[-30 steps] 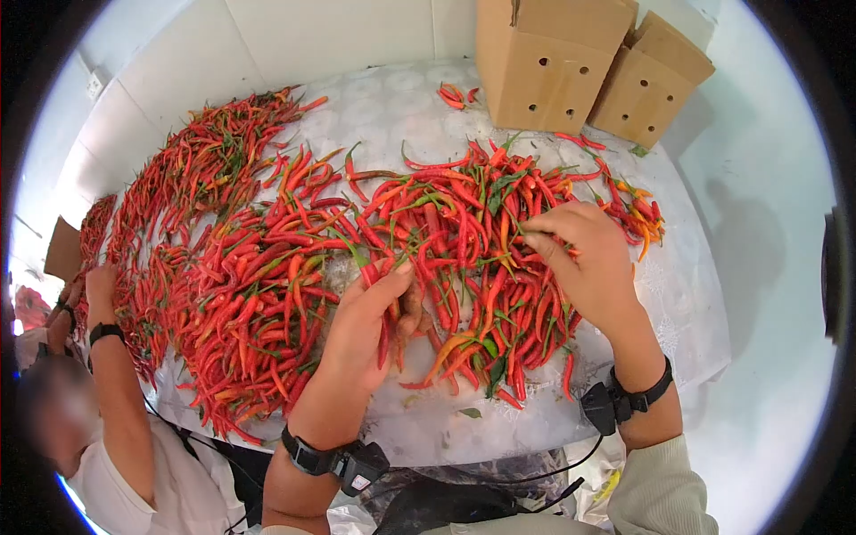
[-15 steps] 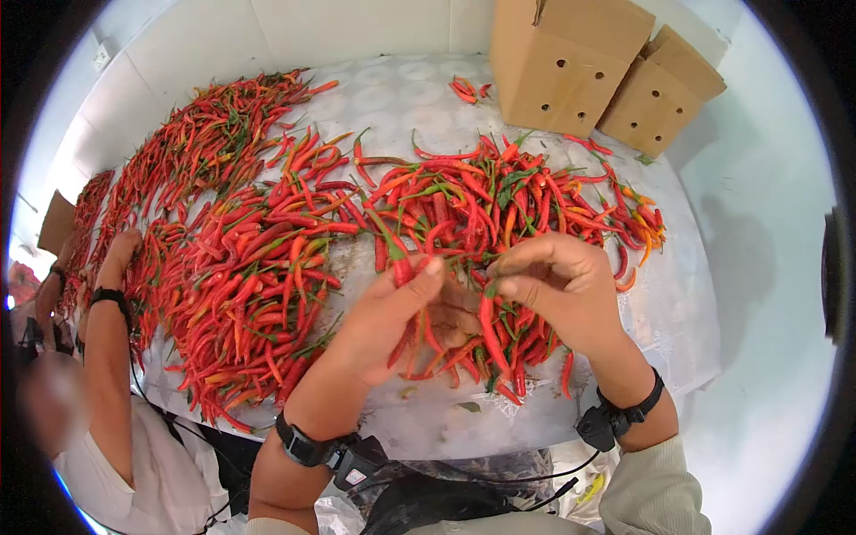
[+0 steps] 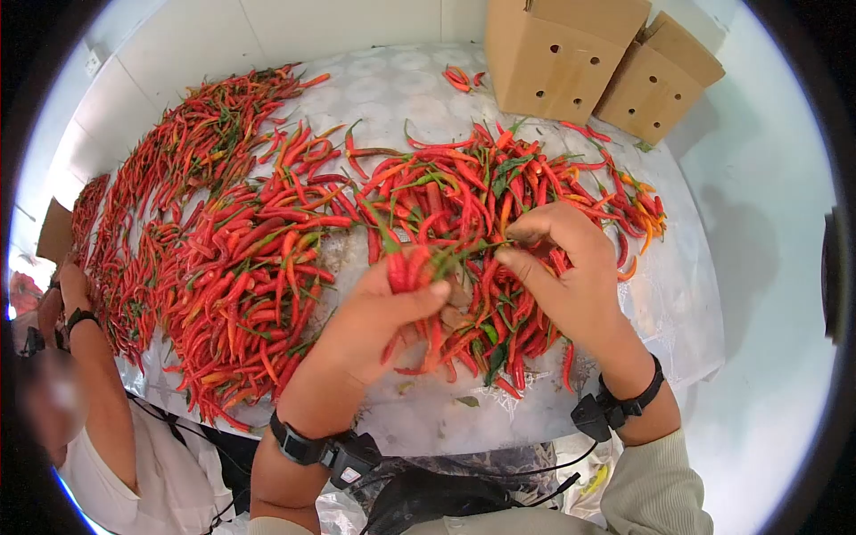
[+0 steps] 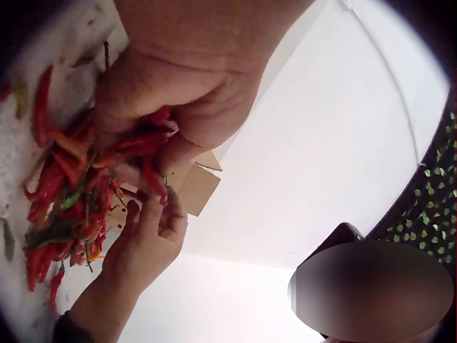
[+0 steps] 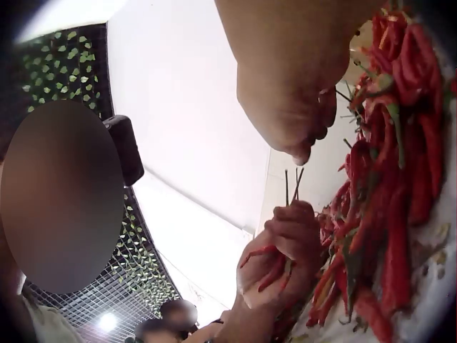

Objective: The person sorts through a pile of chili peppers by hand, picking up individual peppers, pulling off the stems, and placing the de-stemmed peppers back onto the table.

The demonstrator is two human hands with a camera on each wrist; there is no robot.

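My left hand (image 3: 379, 312) grips several red chili peppers (image 3: 408, 269), their green stems sticking out past the thumb. The same held peppers (image 4: 143, 146) show between the curled fingers in the left wrist view. To the right, my right hand (image 3: 575, 281) has its thumb and forefinger drawn together at the tip of a thin green stem (image 3: 481, 245) that reaches over from the left hand's bunch. Two thin stems (image 5: 288, 187) rise from the bunch just under the right fingertips in the right wrist view. Beneath both hands spreads a heap of chili peppers (image 3: 535, 183).
A larger chili pile (image 3: 236, 294) covers the table's left part, with another pile (image 3: 192, 152) behind it. Two cardboard boxes (image 3: 571, 67) stand at the back right. Another person's arm (image 3: 102, 383) reaches in from the left. A loose leaf (image 3: 467, 401) lies near the front edge.
My right hand picked a red chili pepper from the heap and brought it left to the left hand's bunch. More peppers now show in the left hand, which has shifted right.
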